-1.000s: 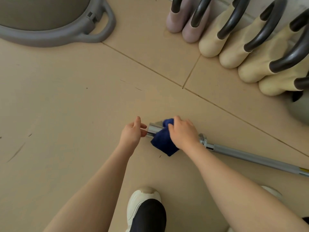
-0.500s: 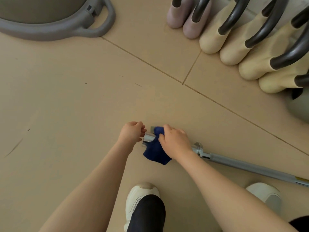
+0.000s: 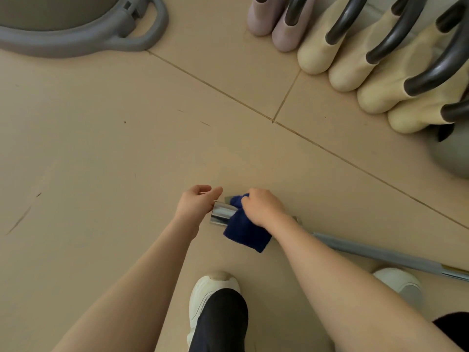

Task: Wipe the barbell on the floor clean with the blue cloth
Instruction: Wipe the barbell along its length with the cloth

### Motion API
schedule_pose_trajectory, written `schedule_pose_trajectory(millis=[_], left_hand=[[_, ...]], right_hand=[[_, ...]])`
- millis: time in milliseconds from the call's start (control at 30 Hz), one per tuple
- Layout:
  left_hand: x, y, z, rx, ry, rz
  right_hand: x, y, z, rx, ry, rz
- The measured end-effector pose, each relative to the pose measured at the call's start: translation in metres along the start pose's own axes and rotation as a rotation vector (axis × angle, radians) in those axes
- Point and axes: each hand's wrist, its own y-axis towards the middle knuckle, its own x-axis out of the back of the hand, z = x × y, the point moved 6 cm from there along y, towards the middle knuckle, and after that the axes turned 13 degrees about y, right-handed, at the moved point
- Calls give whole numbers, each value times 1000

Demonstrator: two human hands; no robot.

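A silver barbell lies on the beige floor, running from the centre down to the right edge. Its shiny sleeve end points left. A dark blue cloth is wrapped over the sleeve, and my right hand grips the cloth on top of it. My left hand rests against the sleeve's left tip, fingers curled at the end, thumb and forefinger slightly apart. The collar of the barbell is mostly hidden behind my right wrist.
A row of kettlebells with dark handles stands at the upper right. A grey kettlebell sits at the right edge. A grey round base with handle lies upper left. My white shoes stand below the barbell.
My right hand with the cloth has slid left along the sleeve toward its end. My left hand stays at the tip, its fingers now more apart.
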Motion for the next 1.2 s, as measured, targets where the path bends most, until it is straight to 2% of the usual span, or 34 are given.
schedule_pose_trajectory(millis=[133, 267, 333, 500, 633, 700, 767, 900, 1000, 1067, 1133, 1200], left_hand=[[0, -1, -4, -11, -57, -2], [1, 1, -1, 5, -110, -50], [1, 1, 1, 5, -115, -58], [1, 0, -3, -45, -58, -52], [0, -4, -6, -48, -48, -52], [1, -7, -6, -63, -35, -40], [-1, -13, -2, -84, 9, 13], [-13, -24, 12, -148, -70, 171], [-8, -20, 17, -139, -108, 165], [-7, -14, 16, -122, -116, 140], [-8, -11, 13, -107, -149, 102], [-9, -8, 5, -102, -139, 34]], right_hand=[[-20, -5, 32, 147, 68, 45], [-16, -6, 24, 215, 89, 137], [-2, -6, 4, 180, 9, 88], [33, -14, -43, -52, -194, -106], [11, -11, -15, 118, -120, -41], [13, -7, -22, 134, -45, 11], [30, -4, -43, 56, 20, -13], [71, -2, -80, -111, 86, -247], [79, -10, -103, -234, 213, -328], [68, -20, -104, -205, 318, -348], [53, -31, -87, -94, 377, -361], [46, -34, -68, 44, 297, -311]])
